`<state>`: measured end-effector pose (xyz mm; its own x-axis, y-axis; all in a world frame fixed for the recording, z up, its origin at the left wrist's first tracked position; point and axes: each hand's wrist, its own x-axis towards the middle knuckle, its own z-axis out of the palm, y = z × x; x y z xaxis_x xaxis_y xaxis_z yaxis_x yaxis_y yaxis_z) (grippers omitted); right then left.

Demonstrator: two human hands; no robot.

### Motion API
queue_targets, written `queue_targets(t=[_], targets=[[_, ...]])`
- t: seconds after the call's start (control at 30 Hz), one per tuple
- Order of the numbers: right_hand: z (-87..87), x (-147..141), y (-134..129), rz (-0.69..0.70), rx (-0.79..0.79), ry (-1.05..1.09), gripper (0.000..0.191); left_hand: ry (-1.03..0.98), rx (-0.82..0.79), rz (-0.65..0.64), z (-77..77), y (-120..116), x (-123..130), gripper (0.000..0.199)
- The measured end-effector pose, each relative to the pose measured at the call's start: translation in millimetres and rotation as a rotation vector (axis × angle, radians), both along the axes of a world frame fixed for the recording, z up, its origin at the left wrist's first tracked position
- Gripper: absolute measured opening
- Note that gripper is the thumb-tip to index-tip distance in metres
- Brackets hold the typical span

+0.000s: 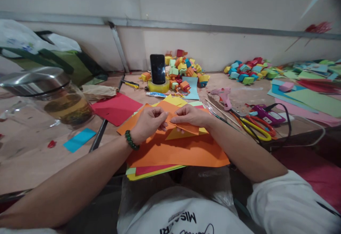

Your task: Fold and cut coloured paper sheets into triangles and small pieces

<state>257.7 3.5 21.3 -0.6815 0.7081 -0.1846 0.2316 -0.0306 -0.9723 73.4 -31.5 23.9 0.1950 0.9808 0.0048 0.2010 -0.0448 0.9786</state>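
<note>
My left hand [150, 122], with a green bead bracelet [131, 140] at the wrist, is closed with thumb and fingers pinched at the left end of a small orange paper piece [189, 128]. On the same piece, my right hand [191, 116] is closed, thumb on top and fingers underneath. Part of that paper is hidden by my fingers. Beneath both hands lies a large orange sheet [176, 152] over a stack of coloured sheets [149, 171], with yellow and red edges showing at the front.
Behind stand a phone [157, 69] on a tape roll [158, 86] and a pile of paper cubes [183, 69]. At right lie a pink glue gun [223, 96], scissors [255, 129] and a purple device [269, 115]. A lidded glass jar [61, 102] and red paper [117, 109] are left.
</note>
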Motion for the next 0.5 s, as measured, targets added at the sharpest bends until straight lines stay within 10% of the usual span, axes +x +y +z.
queue_targets(t=[0.23,0.5], targets=[[-2.1,1.1,-0.4,0.082,-0.040,0.010,0.032,-0.071,-0.215,-0.230,-2.3,4.3,-5.0,0.040],[0.1,10.5,9.6,0.070,-0.126,0.013,0.031,-0.065,-0.208,-0.060,-0.6,6.5,-3.8,0.038]])
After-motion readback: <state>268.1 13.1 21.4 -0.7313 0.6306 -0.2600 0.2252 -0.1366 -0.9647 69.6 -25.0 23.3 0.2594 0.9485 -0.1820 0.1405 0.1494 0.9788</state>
